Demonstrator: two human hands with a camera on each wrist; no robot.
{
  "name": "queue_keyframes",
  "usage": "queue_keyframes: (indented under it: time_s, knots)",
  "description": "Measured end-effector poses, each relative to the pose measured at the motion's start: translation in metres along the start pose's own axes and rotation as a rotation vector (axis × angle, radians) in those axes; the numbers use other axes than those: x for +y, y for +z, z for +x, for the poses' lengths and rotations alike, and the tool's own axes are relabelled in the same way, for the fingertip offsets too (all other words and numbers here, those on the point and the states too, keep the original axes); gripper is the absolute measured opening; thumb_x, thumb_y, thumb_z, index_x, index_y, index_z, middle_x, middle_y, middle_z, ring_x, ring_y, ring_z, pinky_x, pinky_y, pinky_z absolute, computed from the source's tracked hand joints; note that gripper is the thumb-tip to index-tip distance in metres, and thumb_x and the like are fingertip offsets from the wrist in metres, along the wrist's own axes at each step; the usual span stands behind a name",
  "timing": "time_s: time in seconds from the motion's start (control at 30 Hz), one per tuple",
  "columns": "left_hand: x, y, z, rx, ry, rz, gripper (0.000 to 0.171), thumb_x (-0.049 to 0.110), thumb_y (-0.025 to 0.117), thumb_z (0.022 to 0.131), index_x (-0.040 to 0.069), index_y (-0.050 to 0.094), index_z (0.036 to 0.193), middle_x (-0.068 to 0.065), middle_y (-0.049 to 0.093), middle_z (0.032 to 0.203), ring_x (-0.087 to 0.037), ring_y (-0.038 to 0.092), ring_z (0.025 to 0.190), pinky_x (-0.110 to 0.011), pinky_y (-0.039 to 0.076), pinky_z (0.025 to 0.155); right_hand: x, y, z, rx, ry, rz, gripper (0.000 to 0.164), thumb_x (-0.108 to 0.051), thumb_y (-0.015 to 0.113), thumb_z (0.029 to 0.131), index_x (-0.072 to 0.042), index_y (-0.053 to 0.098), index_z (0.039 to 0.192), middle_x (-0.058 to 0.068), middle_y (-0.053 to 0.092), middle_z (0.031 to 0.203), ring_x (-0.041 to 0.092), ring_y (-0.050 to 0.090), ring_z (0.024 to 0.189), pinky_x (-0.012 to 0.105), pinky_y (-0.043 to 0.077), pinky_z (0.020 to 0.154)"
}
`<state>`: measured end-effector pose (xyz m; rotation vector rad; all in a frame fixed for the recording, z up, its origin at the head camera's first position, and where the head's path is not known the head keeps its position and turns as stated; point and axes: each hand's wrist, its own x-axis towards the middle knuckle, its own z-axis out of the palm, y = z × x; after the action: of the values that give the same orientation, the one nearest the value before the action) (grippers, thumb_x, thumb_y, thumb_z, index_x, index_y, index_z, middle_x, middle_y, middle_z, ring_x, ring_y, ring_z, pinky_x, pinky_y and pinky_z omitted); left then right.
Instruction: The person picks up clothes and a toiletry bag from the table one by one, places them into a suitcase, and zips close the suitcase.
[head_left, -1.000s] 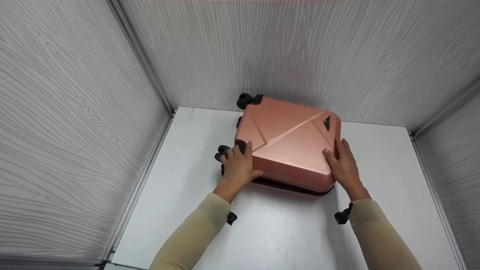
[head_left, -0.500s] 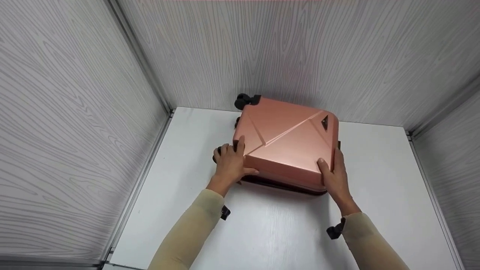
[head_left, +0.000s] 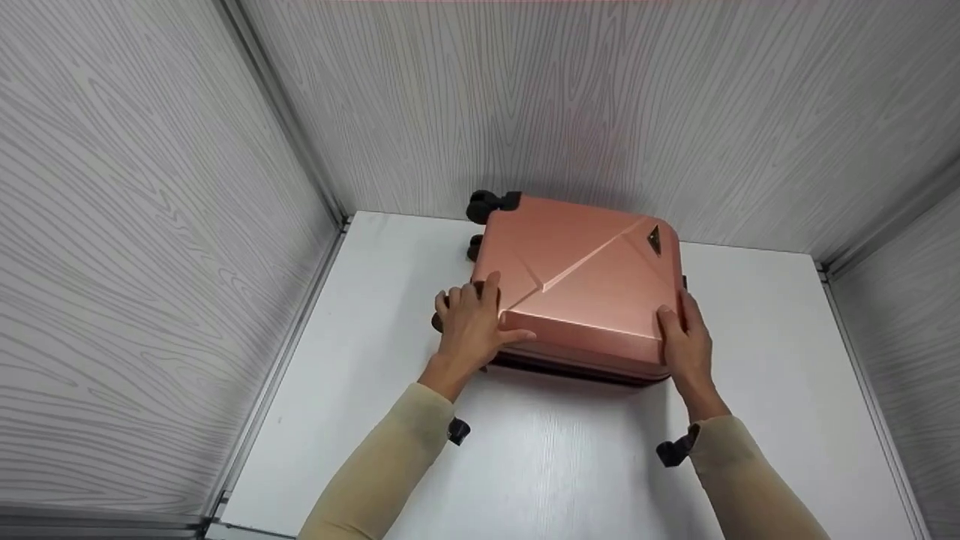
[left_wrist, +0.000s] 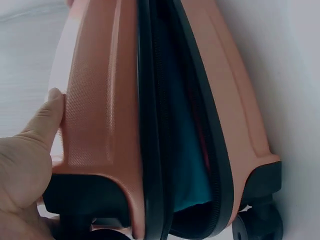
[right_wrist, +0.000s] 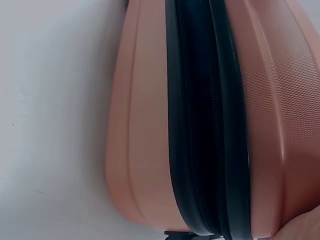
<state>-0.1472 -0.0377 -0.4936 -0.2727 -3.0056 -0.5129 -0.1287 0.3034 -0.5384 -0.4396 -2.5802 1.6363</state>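
Note:
A rose-pink hard-shell suitcase (head_left: 577, 270) lies flat on the white surface, its wheels toward the left. In the left wrist view a gap runs between its two black-edged halves, and teal fabric (left_wrist: 187, 170) shows inside. My left hand (head_left: 469, 322) holds the near left corner by the wheels, thumb along the side of the upper shell. At the near right corner my right hand (head_left: 686, 349) grips the upper shell, thumb on top and fingers down the right side. The gap also shows dark in the right wrist view, where only a bit of my hand (right_wrist: 302, 227) appears.
Grey wood-grain panels stand at the back (head_left: 585, 97), left (head_left: 135, 247) and right (head_left: 900, 322) of the white surface (head_left: 555, 465). The suitcase lies close to the back panel. Black wheels (head_left: 484, 206) stick out from its left end.
The upper shell has shifted slightly. My left fingers have moved over the near wheel, and my right hand has slid a little toward me along the right side.

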Motion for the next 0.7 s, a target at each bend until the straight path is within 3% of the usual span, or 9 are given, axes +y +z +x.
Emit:
queue_keyframes:
  time_s: [0.17, 0.47, 0.7]
  knots:
    - [-0.002, 0.01, -0.012, -0.058, -0.005, 0.038, 0.126, 0.078, 0.083, 0.067, 0.022, 0.024, 0.163, -0.025, 0.059, 0.132, -0.047, 0.053, 0.124, -0.072, 0.031, 0.113, 0.003, -0.001, 0.003, 0.014, -0.01, -0.016, 0.071, -0.058, 0.042, 0.108, -0.028, 0.025, 0.17, 0.01, 0.025, 0.175, 0.035, 0.025, 0.16, 0.058, 0.022, 0.128]
    - [-0.011, 0.024, -0.014, -0.028, 0.008, 0.078, 0.13, 0.074, 0.087, 0.065, 0.025, 0.019, 0.164, -0.024, 0.059, 0.123, -0.045, 0.052, 0.12, -0.07, 0.035, 0.11, 0.007, 0.002, 0.008, -0.004, -0.04, -0.02, 0.072, -0.061, 0.043, 0.107, -0.03, 0.024, 0.17, 0.01, 0.025, 0.175, 0.035, 0.024, 0.16, 0.06, 0.022, 0.127]
    - [-0.012, 0.025, -0.014, -0.028, -0.008, 0.058, 0.13, 0.074, 0.088, 0.065, 0.026, 0.02, 0.165, -0.026, 0.053, 0.13, -0.046, 0.05, 0.123, -0.069, 0.035, 0.111, 0.013, 0.0, 0.008, -0.036, -0.058, 0.025, 0.073, -0.061, 0.045, 0.107, -0.033, 0.022, 0.17, 0.007, 0.02, 0.176, 0.033, 0.019, 0.162, 0.06, 0.019, 0.128]
